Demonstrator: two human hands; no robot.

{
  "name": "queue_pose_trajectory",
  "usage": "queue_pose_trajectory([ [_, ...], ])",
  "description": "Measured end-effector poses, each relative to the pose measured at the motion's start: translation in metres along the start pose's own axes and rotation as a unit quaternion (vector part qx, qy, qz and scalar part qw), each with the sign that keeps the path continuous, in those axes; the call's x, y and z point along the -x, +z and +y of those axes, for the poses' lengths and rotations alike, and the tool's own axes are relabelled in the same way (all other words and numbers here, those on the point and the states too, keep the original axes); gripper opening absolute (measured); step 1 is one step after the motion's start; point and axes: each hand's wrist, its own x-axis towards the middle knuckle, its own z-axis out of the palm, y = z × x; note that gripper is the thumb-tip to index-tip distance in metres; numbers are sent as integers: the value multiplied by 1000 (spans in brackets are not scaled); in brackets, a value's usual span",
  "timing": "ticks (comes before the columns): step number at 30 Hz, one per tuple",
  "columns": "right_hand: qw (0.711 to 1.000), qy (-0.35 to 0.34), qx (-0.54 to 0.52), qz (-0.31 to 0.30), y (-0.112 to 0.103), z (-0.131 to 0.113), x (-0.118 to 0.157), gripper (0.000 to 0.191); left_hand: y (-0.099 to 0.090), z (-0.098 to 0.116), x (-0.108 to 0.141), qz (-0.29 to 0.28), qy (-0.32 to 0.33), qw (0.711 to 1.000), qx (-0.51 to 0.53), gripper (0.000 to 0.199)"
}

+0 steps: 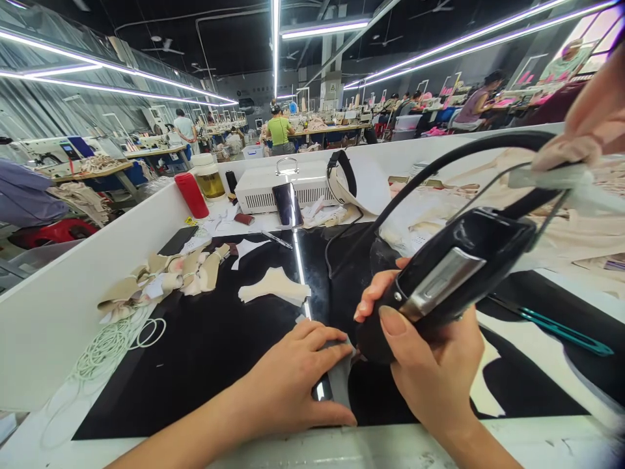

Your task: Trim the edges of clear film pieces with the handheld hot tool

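Observation:
My right hand [434, 365] is wrapped round a black corded hand tool [454, 273] with a metal lever on its side. The tool tilts, its lower end close to the fingertips of my left hand [297, 371]. Palm down, that left hand lies with fingers spread on a grey translucent strip [340, 384] over the black mat [205, 365]. Whatever lies under the tool's tip is hidden. Ahead of my left hand rests a small stack of cream cut pieces [274, 286]. More cream pieces [532, 352] lie to the right of my right hand.
Teal tweezers [566, 331] lie at the right. Behind stand a white vented box [258, 189], a phone [288, 205] and a red cylinder [191, 195]. Fabric pieces [170, 273] and coiled cord [107, 345] sit at left. A black cable [439, 156] arches overhead near blurred skin-toned shapes.

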Motion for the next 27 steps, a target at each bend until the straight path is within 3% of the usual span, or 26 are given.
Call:
queue_pose_trajectory([
  [5, 1000, 3, 22, 15, 1, -1, 0, 30, 0, -3, 1, -2, 2, 1000, 2, 84],
  [12, 999, 12, -33, -13, 1, -4, 7, 31, -3, -1, 2, -14, -7, 1000, -10, 82],
  [22, 1000, 16, -14, -17, 2, -6, 10, 29, -5, -3, 1, -33, 5, 999, -25, 85],
  [27, 999, 20, -39, -24, 1, -13, 18, 29, -4, -5, 3, -22, 13, 999, -20, 72],
])
